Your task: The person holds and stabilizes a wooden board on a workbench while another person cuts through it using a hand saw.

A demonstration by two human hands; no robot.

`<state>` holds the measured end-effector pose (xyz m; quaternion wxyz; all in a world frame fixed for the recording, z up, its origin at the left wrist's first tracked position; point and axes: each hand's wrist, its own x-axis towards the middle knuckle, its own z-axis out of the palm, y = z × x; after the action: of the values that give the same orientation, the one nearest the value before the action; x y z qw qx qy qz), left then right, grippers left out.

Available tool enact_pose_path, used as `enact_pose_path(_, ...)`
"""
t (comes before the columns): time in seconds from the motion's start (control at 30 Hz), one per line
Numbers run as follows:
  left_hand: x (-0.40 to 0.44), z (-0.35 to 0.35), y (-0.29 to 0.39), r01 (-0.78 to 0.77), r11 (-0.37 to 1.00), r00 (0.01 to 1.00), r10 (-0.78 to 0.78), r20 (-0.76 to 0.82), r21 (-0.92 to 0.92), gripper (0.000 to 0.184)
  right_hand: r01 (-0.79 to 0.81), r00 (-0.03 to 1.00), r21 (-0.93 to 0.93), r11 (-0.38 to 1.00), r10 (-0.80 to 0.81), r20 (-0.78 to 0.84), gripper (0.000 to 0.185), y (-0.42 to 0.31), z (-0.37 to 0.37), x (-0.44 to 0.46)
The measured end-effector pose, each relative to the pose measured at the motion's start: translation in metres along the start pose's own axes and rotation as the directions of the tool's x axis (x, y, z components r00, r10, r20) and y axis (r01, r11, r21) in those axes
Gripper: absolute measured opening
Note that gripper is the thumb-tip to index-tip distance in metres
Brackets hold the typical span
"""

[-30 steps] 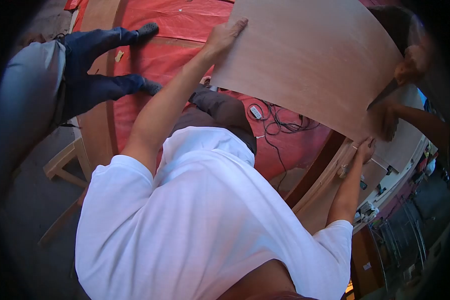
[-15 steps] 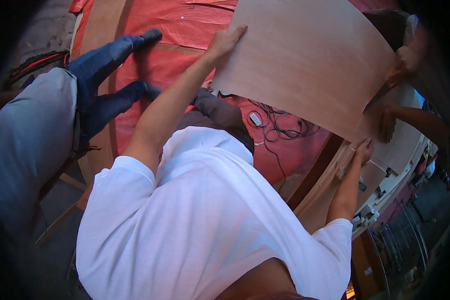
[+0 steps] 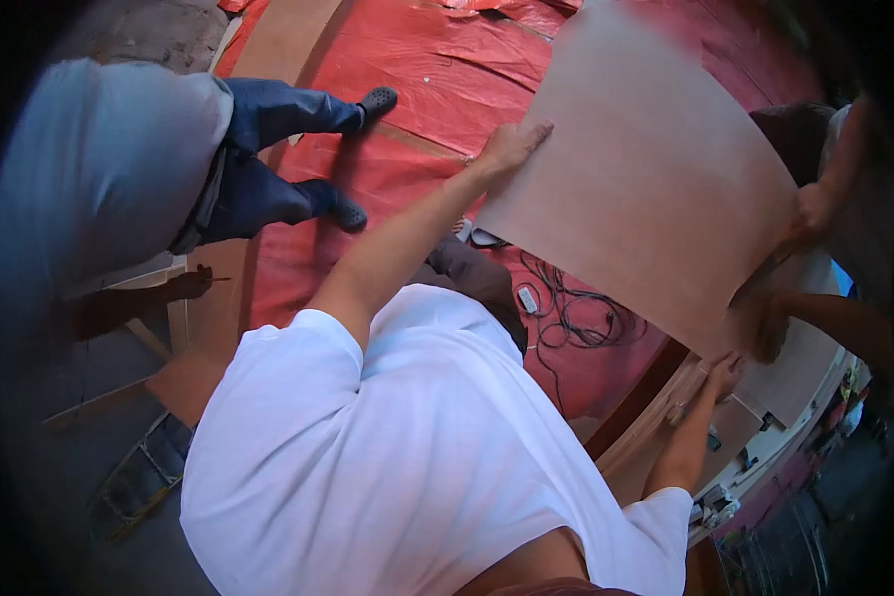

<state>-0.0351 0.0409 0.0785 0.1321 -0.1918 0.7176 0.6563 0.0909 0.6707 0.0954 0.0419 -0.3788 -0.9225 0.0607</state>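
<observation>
A thin plywood sheet [image 3: 656, 199] is held tilted at the upper right, above the red floor covering. My left hand [image 3: 512, 149] grips its left edge, thumb over the top face, the other fingers mostly hidden beneath. At the sheet's near lower corner, my right hand [image 3: 727, 375] is closed on the edge, close to more wooden boards [image 3: 656, 432]. Across from me, a co-worker's hand [image 3: 817, 207] grasps the sheet's right edge. Another hand [image 3: 768, 328] of a person on that side lies by the lower right edge, in shadow.
Black cables with a white power strip [image 3: 527, 300] lie on the red sheeting [image 3: 397, 60]. To my left, a person in jeans [image 3: 268, 149] stands, a thin stick-like item in one hand [image 3: 191, 283]. A ladder [image 3: 149, 467] is at lower left. Clutter [image 3: 715, 507] lines the right.
The view has shifted, so most things appear lower and further right. My two hands keep their hold on the plywood sheet. The left-side person's hand with the thin item now shows more clearly.
</observation>
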Motion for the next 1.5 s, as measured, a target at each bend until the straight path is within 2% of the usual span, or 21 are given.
enact_pose_path(0.07, 0.007, 0.000, -0.010, -0.059, 0.998, 0.998, 0.059, 0.013, 0.036, 0.057, 0.011, 1.000, -0.008, 1.000, -0.011, -0.020, 0.068, 0.001, 0.003, 0.006)
enact_pose_path(0.13, 0.007, -0.001, -0.003, -0.095, 0.994, 0.995, 0.094, 0.016, 0.056, 0.055, 0.000, 1.000, -0.033, 0.999, -0.001, -0.023, 0.071, -0.032, -0.020, -0.021)
enact_pose_path(0.2, -0.004, 0.001, 0.010, -0.107, 0.992, 0.994, 0.107, 0.011, 0.061, 0.053, -0.047, 0.999, -0.037, 0.998, 0.046, -0.006, 0.069, -0.003, -0.004, 0.007)
enact_pose_path(0.3, 0.014, 0.000, -0.021, -0.242, 0.892, 0.962, 0.272, -0.026, 0.383, 0.051, 0.176, 0.983, 0.141, 0.974, -0.167, -0.078, 0.060, 0.029, 0.024, 0.014)
enact_pose_path(0.33, 0.016, -0.005, -0.028, -0.389, 0.824, 0.913, 0.405, 0.051, 0.411, 0.048, 0.187, 0.981, 0.145, 0.972, -0.177, -0.081, 0.059, 0.036, 0.032, 0.018)
enact_pose_path(0.37, 0.025, -0.009, -0.064, -0.751, 0.432, 0.552, 0.825, 0.116, 0.499, 0.049, 0.167, 0.985, 0.134, 0.977, -0.158, -0.071, 0.058, 0.032, 0.039, 0.014)
enact_pose_path(0.4, 0.006, -0.008, -0.029, -0.532, 0.807, 0.847, 0.514, 0.140, 0.256, 0.053, 0.138, 0.989, 0.124, 0.983, -0.130, -0.070, 0.057, 0.032, 0.042, 0.010)
enact_pose_path(0.43, -0.013, -0.007, 0.010, -0.116, 0.992, 0.985, 0.107, 0.137, 0.055, 0.056, 0.099, 0.993, 0.128, 0.987, -0.090, -0.075, 0.056, 0.034, 0.043, 0.009)
enact_pose_path(0.47, -0.011, -0.005, 0.006, 0.055, 0.998, 0.990, -0.050, 0.132, -0.033, 0.059, 0.063, 0.996, 0.137, 0.989, -0.052, -0.076, 0.055, 0.033, 0.046, 0.008)
enact_pose_path(0.5, 0.000, -0.001, -0.002, 0.124, 0.992, 0.990, -0.123, 0.069, -0.011, 0.059, 0.019, 0.997, 0.161, 0.987, -0.007, -0.073, 0.054, 0.031, 0.045, 0.007)
enact_pose_path(0.53, -0.005, 0.008, 0.004, 0.033, 0.999, 0.999, -0.032, 0.013, -0.039, 0.058, -0.028, 0.998, 0.161, 0.987, 0.037, -0.055, 0.053, 0.031, 0.045, 0.006)
enact_pose_path(0.6, 0.003, -0.001, -0.004, 0.101, 0.993, 0.994, -0.098, 0.053, -0.062, 0.057, -0.083, 0.996, -0.210, 0.974, 0.083, -0.008, 0.053, -0.056, -0.039, -0.043)
enact_pose_path(0.7, 0.009, -0.004, -0.010, 0.021, 0.998, 0.999, -0.018, 0.046, -0.053, 0.058, -0.148, 0.989, -0.061, 0.987, 0.148, 0.000, 0.054, -0.053, -0.040, -0.043)
enact_pose_path(0.73, 0.004, -0.004, -0.012, 0.021, 0.996, 0.999, -0.017, 0.047, -0.089, 0.058, -0.140, 0.989, 0.031, 0.990, 0.139, 0.048, 0.055, -0.052, -0.045, -0.047)
enact_pose_path(0.83, 0.008, -0.002, -0.011, 0.054, 0.988, 0.997, -0.046, 0.059, -0.145, 0.060, -0.098, 0.993, -0.039, 0.994, 0.095, -0.076, 0.055, -0.030, -0.016, -0.033)
enact_pose_path(0.93, 0.004, -0.002, 0.000, 0.074, 0.991, 0.995, -0.066, 0.068, -0.115, 0.062, -0.072, 0.993, -0.003, 0.997, 0.072, -0.090, 0.055, -0.028, -0.010, -0.032)
enact_pose_path(1.0, -0.011, 0.005, 0.019, 0.062, 0.992, 0.997, -0.057, 0.043, -0.114, 0.064, -0.093, 0.992, -0.037, 0.995, 0.090, -0.089, 0.054, -0.037, -0.019, -0.038)
enact_pose_path(1.23, -0.015, 0.003, 0.021, 0.088, 0.988, 0.992, -0.075, 0.104, -0.128, 0.061, -0.154, 0.987, -0.095, 0.984, 0.149, -0.059, 0.053, -0.042, -0.026, -0.042)
enact_pose_path(1.33, -0.008, -0.001, 0.014, 0.137, 0.984, 0.986, -0.124, 0.108, -0.116, 0.061, -0.188, 0.982, 0.078, 0.979, 0.190, -0.008, 0.053, -0.042, -0.029, -0.038)
enact_pose_path(1.4, 0.000, -0.003, 0.005, 0.158, 0.976, 0.982, -0.139, 0.125, -0.152, 0.063, -0.132, 0.988, 0.030, 0.991, 0.134, -0.073, 0.053, -0.035, -0.017, -0.034)
enact_pose_path(1.5, -0.002, -0.003, 0.004, 0.068, 0.985, 0.991, -0.048, 0.127, -0.156, 0.067, -0.094, 0.991, -0.019, 0.995, 0.091, -0.099, 0.054, -0.031, -0.012, -0.033)
